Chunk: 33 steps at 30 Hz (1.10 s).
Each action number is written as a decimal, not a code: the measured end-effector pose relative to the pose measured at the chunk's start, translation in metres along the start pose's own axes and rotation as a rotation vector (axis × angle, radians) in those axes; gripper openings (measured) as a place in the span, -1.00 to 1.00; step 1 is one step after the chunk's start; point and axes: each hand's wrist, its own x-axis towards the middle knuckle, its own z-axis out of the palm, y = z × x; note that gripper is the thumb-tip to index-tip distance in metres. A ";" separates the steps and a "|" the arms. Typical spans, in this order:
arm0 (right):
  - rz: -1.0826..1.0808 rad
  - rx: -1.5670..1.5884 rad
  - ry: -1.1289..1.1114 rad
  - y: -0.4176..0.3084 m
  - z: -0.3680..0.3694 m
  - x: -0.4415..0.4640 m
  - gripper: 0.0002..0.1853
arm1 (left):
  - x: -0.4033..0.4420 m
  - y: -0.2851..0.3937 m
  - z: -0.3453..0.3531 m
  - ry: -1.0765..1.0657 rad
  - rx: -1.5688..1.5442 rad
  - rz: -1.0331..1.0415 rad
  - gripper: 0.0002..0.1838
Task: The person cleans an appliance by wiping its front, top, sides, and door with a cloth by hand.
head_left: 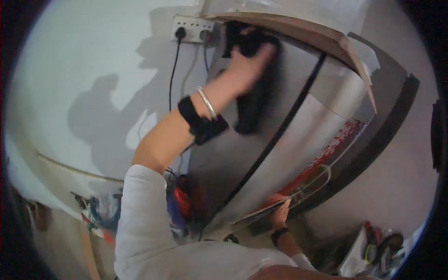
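My left hand (249, 67) is raised near the top of a grey, shiny-sided unit (298, 135). Its blurred fingers are closed around a dark, soft-looking item (252, 107), part of which hangs below the hand. A silver bangle and a black wrist device are on that arm. Lower right, my right hand (280, 212) is at the thin edge of a panel (261, 213), close to a pale loop (324, 177) and a red patterned strip (326, 154). What its fingers hold, if anything, is too small to make out.
A white wall socket (193, 30) with black plugs and hanging cords is at the upper left. A brown-edged shelf (298, 25) juts out above the unit. Red and blue items (182, 196) lie by its base. Mixed objects (373, 249) are at the lower right.
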 end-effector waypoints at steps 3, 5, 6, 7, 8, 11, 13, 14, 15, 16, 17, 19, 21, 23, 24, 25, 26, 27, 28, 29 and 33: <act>0.022 0.211 -0.113 0.004 -0.001 0.006 -0.37 | -0.062 -0.010 0.022 -0.108 0.608 0.776 -0.25; 0.062 1.115 -0.283 0.001 -0.008 0.013 -0.49 | -0.093 -0.009 0.019 -0.232 0.557 0.840 -0.23; 0.123 1.959 -0.402 0.000 -0.011 0.013 -0.60 | -0.095 -0.016 0.017 -0.297 0.555 0.837 -0.23; 0.135 1.952 -0.412 -0.006 -0.020 0.010 -0.60 | -0.098 -0.019 0.009 -0.285 0.632 0.835 -0.21; 0.269 1.796 -0.302 -0.014 -0.030 0.008 -0.59 | -0.094 -0.029 0.001 -0.284 0.631 0.831 -0.21; 0.242 1.415 -0.171 -0.010 -0.031 -0.015 -0.54 | -0.060 -0.076 -0.026 -0.087 0.426 0.691 -0.19; 0.070 1.195 -0.149 -0.009 -0.032 -0.022 -0.50 | -0.029 -0.089 -0.041 0.014 0.321 0.582 -0.21; 0.061 1.024 -0.159 -0.011 -0.031 -0.027 -0.54 | -0.017 -0.094 -0.050 0.041 0.256 0.521 -0.23; 0.051 0.851 -0.169 -0.013 -0.033 -0.034 -0.59 | 0.010 -0.115 -0.067 0.069 0.424 0.559 -0.26; 0.043 0.678 -0.178 -0.017 -0.042 -0.040 -0.63 | 0.019 -0.116 -0.076 0.095 0.593 0.593 -0.29; 0.036 0.505 -0.185 -0.022 -0.053 -0.047 -0.67 | 0.022 -0.120 -0.084 0.075 0.287 0.446 -0.34; 0.039 0.328 -0.191 -0.025 -0.076 -0.060 -0.71 | 0.016 -0.156 -0.105 0.047 0.480 0.589 -0.36; 0.245 0.887 -0.109 -0.030 -0.097 -0.070 -0.85 | -0.005 -0.219 -0.133 0.042 0.868 0.829 -0.38; 0.197 0.912 0.075 -0.036 -0.119 -0.072 -0.87 | -0.070 -0.277 -0.153 0.020 0.810 0.514 -0.34; 0.081 0.745 0.214 -0.040 -0.134 -0.072 -0.86 | -0.106 -0.326 -0.166 -0.019 0.699 0.348 -0.28; 0.080 0.745 0.214 -0.050 -0.155 -0.071 -0.86 | -0.142 -0.374 -0.179 -0.037 0.593 0.182 -0.22; -0.022 0.733 0.331 -0.065 -0.179 -0.069 -0.86 | -0.163 -0.378 -0.180 -0.039 0.623 0.179 -0.20; -0.122 0.718 0.449 -0.076 -0.193 -0.068 -0.86 | -0.185 -0.381 -0.180 -0.041 0.654 0.177 -0.19; -0.121 0.716 0.455 -0.083 -0.199 -0.068 -0.86 | -0.183 -0.378 -0.178 -0.031 0.706 0.183 -0.20; -0.166 0.760 0.447 -0.088 -0.200 -0.072 -0.81 | -0.184 -0.378 -0.177 -0.024 0.754 0.184 -0.20; -0.436 0.819 0.417 -0.153 -0.236 -0.067 -0.43 | -0.168 -0.340 -0.153 -0.037 0.824 0.130 -0.29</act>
